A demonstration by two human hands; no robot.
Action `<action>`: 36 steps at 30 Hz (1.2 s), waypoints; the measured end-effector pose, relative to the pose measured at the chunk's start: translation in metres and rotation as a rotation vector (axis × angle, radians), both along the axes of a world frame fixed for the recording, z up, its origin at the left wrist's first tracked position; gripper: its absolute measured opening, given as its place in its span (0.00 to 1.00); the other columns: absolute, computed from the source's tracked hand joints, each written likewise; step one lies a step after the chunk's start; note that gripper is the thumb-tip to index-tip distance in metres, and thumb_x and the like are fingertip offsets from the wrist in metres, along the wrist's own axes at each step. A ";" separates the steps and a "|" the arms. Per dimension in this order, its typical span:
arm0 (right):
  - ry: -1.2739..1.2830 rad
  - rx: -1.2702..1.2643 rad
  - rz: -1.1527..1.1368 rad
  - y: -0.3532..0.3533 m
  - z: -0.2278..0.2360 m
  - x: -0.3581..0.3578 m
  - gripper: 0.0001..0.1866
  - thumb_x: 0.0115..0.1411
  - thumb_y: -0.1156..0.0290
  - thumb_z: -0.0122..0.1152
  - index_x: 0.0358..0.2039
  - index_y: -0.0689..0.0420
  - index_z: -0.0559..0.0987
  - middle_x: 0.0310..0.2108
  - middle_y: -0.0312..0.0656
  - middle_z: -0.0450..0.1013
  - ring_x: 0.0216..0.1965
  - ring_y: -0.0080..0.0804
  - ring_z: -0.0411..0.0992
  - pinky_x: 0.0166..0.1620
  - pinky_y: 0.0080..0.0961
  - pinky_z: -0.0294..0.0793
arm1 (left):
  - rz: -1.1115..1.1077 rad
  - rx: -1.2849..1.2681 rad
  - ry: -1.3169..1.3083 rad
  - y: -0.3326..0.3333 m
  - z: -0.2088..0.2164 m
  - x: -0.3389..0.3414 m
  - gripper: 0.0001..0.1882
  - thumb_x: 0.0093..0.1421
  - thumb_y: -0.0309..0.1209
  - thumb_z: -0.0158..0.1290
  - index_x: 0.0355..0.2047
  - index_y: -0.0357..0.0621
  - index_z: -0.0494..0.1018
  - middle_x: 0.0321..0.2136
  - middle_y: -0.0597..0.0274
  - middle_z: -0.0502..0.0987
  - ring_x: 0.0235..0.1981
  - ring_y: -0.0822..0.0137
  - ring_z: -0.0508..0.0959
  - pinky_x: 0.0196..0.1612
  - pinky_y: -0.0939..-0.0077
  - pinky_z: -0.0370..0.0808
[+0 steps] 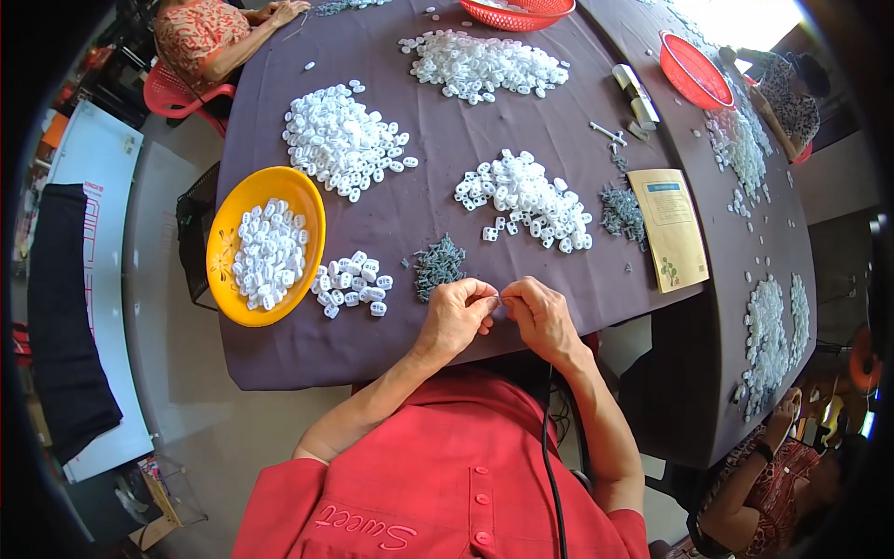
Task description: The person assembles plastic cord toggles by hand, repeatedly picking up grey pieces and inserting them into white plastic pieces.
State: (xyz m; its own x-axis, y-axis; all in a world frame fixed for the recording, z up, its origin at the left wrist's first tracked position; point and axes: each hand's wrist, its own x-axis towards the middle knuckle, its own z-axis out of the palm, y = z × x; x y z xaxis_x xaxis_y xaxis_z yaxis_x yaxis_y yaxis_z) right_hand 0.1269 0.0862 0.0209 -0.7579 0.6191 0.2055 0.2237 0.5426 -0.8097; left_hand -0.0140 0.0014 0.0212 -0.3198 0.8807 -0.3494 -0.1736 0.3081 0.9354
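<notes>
Over the table's near edge, my left hand (456, 319) and my right hand (542, 320) meet with their fingertips pinched. Whatever they pinch is too small to make out. Just beyond my left hand lies a heap of small grey screw-like pieces (439, 267). Past my right hand spreads a pile of white plastic pieces with holes (529, 200). To the left, a small cluster of white double-slotted pieces (352, 282) sits beside a yellow oval plate (265, 183), which holds more white pieces.
Further piles of white pieces (340, 140) cover the dark tablecloth (419, 191). At right lie a brown printed envelope (672, 238), another grey heap (622, 212) and a cylindrical container (635, 96). Red baskets (695, 73) stand farther back. Other people (207, 42) sit around the tables.
</notes>
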 end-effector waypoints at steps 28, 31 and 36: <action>-0.004 0.149 -0.454 0.041 -0.007 0.024 0.08 0.54 0.79 0.55 0.36 0.61 0.75 0.24 0.41 0.70 0.22 0.25 0.67 0.27 0.21 0.66 | -0.014 0.043 -0.322 0.008 -0.012 -0.004 0.03 0.56 0.23 0.53 0.30 0.36 0.72 0.23 0.62 0.75 0.20 0.73 0.76 0.22 0.81 0.76; -0.086 0.265 -0.489 0.052 -0.005 0.021 0.07 0.52 0.79 0.55 0.34 0.61 0.75 0.25 0.44 0.69 0.23 0.32 0.68 0.27 0.25 0.67 | -0.008 0.025 -0.435 0.010 -0.014 -0.002 0.03 0.56 0.23 0.53 0.30 0.36 0.72 0.24 0.60 0.76 0.20 0.72 0.77 0.22 0.81 0.76; -0.211 0.393 -0.456 0.054 -0.003 -0.011 0.06 0.53 0.71 0.57 0.32 0.56 0.73 0.29 0.45 0.69 0.30 0.44 0.71 0.31 0.37 0.70 | 0.023 0.025 -0.492 0.011 -0.010 -0.004 0.04 0.55 0.24 0.53 0.31 0.37 0.71 0.24 0.59 0.76 0.21 0.71 0.77 0.22 0.81 0.76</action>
State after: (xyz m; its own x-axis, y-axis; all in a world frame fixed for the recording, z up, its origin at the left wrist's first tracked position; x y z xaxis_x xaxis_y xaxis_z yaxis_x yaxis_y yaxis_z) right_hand 0.1164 0.1404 0.0175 -0.4847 0.7979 0.3585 0.6352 0.6028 -0.4828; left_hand -0.0181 0.0122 0.0116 -0.1413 0.8853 -0.4431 -0.6033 0.2779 0.7476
